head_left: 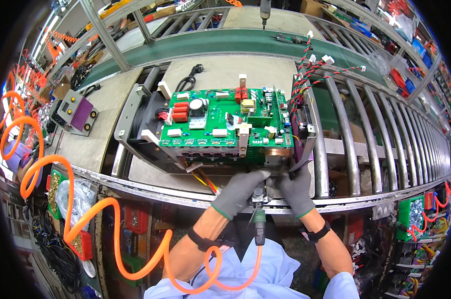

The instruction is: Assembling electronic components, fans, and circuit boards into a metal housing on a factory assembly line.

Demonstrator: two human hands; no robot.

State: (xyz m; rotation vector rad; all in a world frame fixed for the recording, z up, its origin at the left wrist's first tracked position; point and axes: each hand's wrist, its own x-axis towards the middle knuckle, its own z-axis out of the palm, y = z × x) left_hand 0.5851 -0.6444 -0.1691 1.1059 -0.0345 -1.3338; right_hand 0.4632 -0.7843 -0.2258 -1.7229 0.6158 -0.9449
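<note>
- The left hand [238, 193], in a grey glove, is at the near edge of the open device [220, 127]; its fingers are curled together around the body of a pneumatic screwdriver [258, 209], and the fingertips reach the near right corner of the device.
- The right hand [296, 189], also in a grey glove, is just to the right of the left one; its fingers are pressed together and pinch a thin dark part at the same corner, but I cannot tell what exactly this part is.
- The pneumatic screwdriver stands between the two hands, and an orange coiled hose [76, 199] goes from its near end to the left side of the scene.
- The open device is in the middle of the scene, on a grey plate over the roller conveyor [375, 144]; a green circuit board [225, 119] with red and white components lies on top of it.
- A bundle of red and black twisted wires [310, 70] with white connectors rises from the right side of the board to the far right.
- A small grey box with a purple face [77, 113] lies at the left, well apart from the hands.
- A black power cable [188, 79] lies on the plate behind the device.
</note>
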